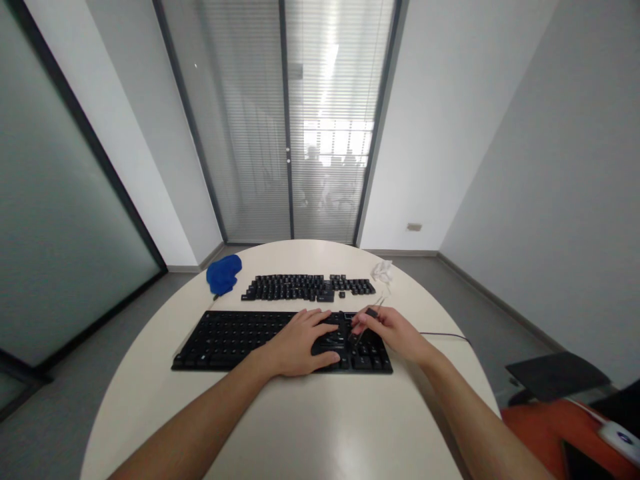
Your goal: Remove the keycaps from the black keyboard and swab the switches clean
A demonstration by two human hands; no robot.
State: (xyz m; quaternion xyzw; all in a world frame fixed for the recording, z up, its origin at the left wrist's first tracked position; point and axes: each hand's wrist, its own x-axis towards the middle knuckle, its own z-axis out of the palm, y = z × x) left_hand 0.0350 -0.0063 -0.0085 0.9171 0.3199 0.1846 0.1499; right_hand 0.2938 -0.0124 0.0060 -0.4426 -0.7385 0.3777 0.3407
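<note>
A black keyboard (pixel 225 340) lies lengthwise across the table in front of me. Many of its key positions on the left and middle look bare of caps, while caps still sit on the number pad at the right end. My left hand (pixel 300 342) rests flat on the keyboard right of its middle, fingers spread. Over the number pad, my right hand (pixel 393 330) pinches a keycap puller (pixel 371 312) with a dark body and thin metal wires. Its lower wires reach down to the keys; my fingers partly hide the contact. Loose black keycaps (pixel 285 287) stand in rows behind the keyboard.
A blue cloth (pixel 223 274) lies at the table's back left, and a crumpled white tissue (pixel 383 271) at the back right. A thin cable (pixel 443 334) runs off the right edge of the round table (pixel 320 427). An orange chair (pixel 545 433) stands at the lower right.
</note>
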